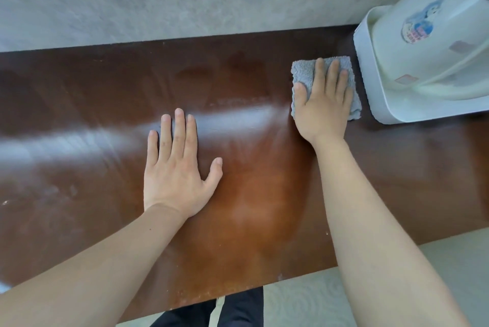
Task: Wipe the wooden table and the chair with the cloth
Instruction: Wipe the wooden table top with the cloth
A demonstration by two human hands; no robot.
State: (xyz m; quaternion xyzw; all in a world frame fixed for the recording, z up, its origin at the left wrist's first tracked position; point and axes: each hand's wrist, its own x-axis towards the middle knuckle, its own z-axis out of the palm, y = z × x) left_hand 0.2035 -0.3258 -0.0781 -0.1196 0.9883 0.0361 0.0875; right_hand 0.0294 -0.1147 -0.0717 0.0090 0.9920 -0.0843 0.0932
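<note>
While left hand [176,176] rests flat, right hand [324,104] presses cloth [304,72] on table [79,88].

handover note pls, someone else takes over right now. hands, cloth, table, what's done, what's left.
Right hand: flat, fingers straight, pressing the grey cloth onto the wooden table, far right, close beside the white appliance.
Left hand: flat on the bare tabletop, mid-table, holding nothing.
Done: wiping is under way; can't tell which areas are finished.
Left: pale specks show near the front edge and left side; chair not in view, not yet wiped as far as visible.
</note>
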